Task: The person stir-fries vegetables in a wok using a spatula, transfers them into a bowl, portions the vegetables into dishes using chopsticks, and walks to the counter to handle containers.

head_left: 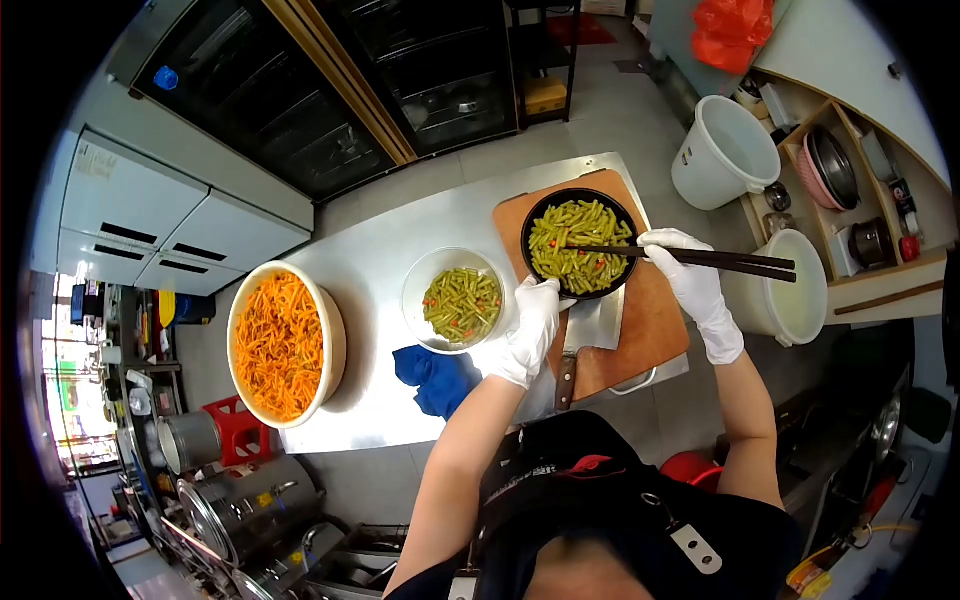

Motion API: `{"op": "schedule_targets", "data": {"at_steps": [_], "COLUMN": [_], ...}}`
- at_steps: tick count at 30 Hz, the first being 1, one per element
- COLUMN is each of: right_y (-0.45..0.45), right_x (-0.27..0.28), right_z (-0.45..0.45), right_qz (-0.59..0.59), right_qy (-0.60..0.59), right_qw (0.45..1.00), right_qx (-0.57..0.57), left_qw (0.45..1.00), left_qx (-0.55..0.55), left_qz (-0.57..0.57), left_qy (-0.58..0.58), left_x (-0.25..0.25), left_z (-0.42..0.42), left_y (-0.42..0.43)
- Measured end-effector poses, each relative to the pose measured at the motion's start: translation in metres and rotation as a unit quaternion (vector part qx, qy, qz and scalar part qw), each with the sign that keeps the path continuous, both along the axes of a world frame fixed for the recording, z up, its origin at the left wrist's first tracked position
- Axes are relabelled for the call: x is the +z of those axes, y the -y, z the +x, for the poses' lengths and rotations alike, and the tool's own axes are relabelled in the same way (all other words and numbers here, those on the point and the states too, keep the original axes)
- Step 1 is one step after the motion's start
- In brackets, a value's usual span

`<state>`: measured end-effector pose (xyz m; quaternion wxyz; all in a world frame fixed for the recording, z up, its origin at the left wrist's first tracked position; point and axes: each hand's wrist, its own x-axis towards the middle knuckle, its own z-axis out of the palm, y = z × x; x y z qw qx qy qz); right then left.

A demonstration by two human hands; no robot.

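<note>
A black bowl (pixel 582 243) full of cut green beans with red bits is above the wooden cutting board (pixel 655 320). My left hand (pixel 535 318), in a white glove, grips the bowl's lower left rim. Gloved too, my right hand (pixel 690 275) is closed on long dark chopsticks (pixel 735 262), whose tips reach into the beans. Left of the black bowl, a clear round container (pixel 412 300) holds more green beans. A cleaver (pixel 593 325) with a wooden handle lies on the board, partly under the bowl.
On the steel table (pixel 370 240) stand a large tub (pixel 338 345) of shredded orange food at the left and a crumpled blue cloth (pixel 435 382) near the front edge. White buckets (pixel 725 150) are beyond the right end. A red stool (pixel 235 430) is at lower left.
</note>
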<state>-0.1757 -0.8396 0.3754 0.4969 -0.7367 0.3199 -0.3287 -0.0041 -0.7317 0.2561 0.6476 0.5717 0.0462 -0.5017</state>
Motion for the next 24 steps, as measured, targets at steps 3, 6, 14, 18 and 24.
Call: {"op": "schedule_targets", "data": {"at_steps": [3,6,14,18,24], "right_y": [-0.003,-0.009,-0.037,-0.059,-0.078], "right_x": [0.007,0.025,0.079,0.084,0.023], "right_z": [-0.002,-0.005,0.009,0.056,0.17], "right_qz": [-0.022,-0.02,0.02,0.039,0.058], "right_qy": [-0.014,-0.009,0.114,0.139,0.144], "right_qw": [1.0,0.999,0.986,0.976,0.963], "right_qx": [0.01,0.027,0.118,0.162,0.22], "left_qw": [1.0,0.997,0.989,0.978,0.974], "left_qx": [0.008,-0.01,-0.008,-0.002,0.017], "left_qz": [-0.006,-0.003,0.032,0.084,0.068], "left_qy": [0.029,0.08,0.142,0.193,0.216], "left_x": [0.007,0.012,0.077,0.101,0.095], "left_z": [0.0,0.008,0.093,0.14,0.19], "left_y": [-0.002,-0.011,-0.096,-0.156,-0.214]}}
